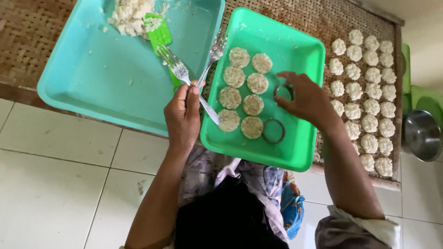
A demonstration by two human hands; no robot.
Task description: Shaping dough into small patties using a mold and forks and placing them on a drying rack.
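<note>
Under the right hand (307, 99), on the bare half of the green tray (302, 152), sits a metal ring mould (283, 91); the fingers close narrowly on its rim. A second ring (273, 131) lies just beside, nearer the body. The left hand (183, 113) is closed around two forks (182, 74), tines pointing away toward the teal tray (83, 92) and its rice heap (130, 16). Between the hands lie pressed rice discs (243, 94). Judgement: rings are light, stiff, possibly slippery; grip at opposite rim edges. Discs look soft and crumbly; support from below
</note>
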